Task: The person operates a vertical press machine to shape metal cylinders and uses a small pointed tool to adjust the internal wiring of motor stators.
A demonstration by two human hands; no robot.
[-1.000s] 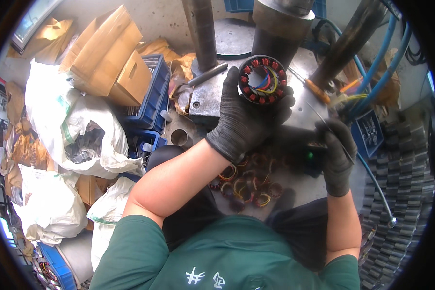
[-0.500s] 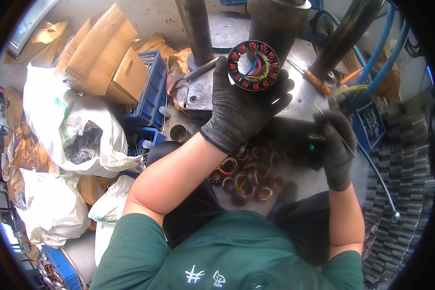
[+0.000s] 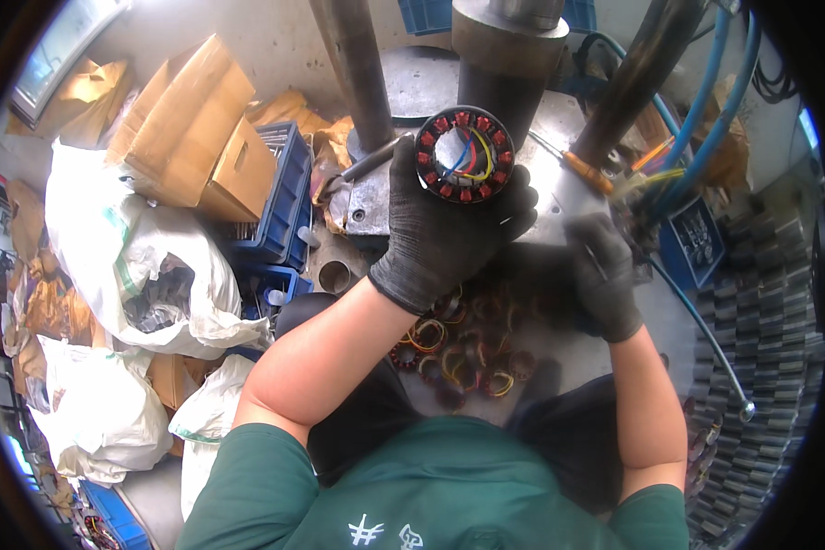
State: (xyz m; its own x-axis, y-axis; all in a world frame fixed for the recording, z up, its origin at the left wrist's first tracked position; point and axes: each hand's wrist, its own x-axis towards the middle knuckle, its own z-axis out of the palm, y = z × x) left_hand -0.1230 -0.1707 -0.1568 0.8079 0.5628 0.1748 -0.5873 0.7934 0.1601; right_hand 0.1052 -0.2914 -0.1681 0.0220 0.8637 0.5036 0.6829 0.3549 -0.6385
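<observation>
Raised over the bench, a motor stator (image 3: pixel 426 158) shows a dark ring, red copper windings and blue, red and yellow wires through its middle. My gloved left hand (image 3: pixel 449 229) grips it from below, the thumb up its left side. To the right, my gloved right hand (image 3: pixel 603 270) is closed and blurred by motion. A short pale streak of a thin metal rod (image 3: pixel 599 267) shows at its fingers; most of the rod is smeared or hidden. Below my hands lie several more wound stators (image 3: pixel 463 362), partly in shadow.
Beyond stands a press with a thick steel ram (image 3: pixel 509 55) and round columns (image 3: pixel 357 82). An orange-handled tool (image 3: pixel 587 172) lies on its plate. Cardboard boxes (image 3: pixel 179 128), blue crates (image 3: pixel 289 183) and white sacks (image 3: pixel 82 220) crowd the left. Stacked dark metal cores (image 3: pixel 752 339) fill the right.
The stator and my left hand have shifted slightly left and down in the picture. My right hand has moved left, nearer the stator, and the rod shows much less.
</observation>
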